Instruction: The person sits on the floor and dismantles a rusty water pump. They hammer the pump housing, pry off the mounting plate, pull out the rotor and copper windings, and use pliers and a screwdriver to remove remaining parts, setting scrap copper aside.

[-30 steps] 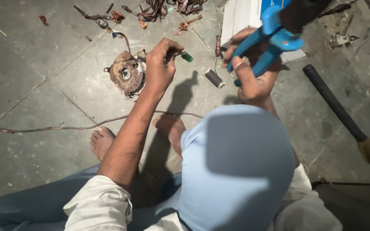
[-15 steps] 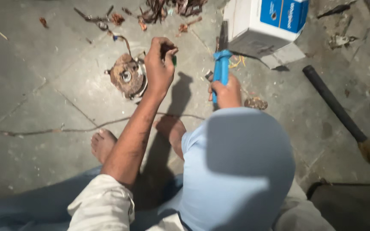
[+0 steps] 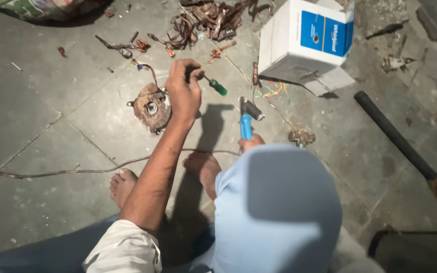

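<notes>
My left hand [image 3: 183, 92] is closed around a screwdriver with a green handle [image 3: 218, 87], right beside a rusty round motor part [image 3: 151, 107] on the stone floor. Only a few fingers of my right hand [image 3: 251, 143] show above my light blue knee [image 3: 274, 202]. They grip a blue-handled cutting tool [image 3: 246, 123] that points away from me, its dark head near the floor. The rest of that hand is hidden.
A white and blue cardboard box [image 3: 304, 43] stands at the far right. Copper wire scraps [image 3: 211, 17] lie beyond the motor part. A thin cable [image 3: 77, 170] runs across the floor past my bare feet [image 3: 122, 184]. A black-handled broom [image 3: 395, 136] lies at right.
My right hand has dropped with the blue tool from close to the camera down toward the floor by my knee. My left hand stays on the screwdriver at the motor part.
</notes>
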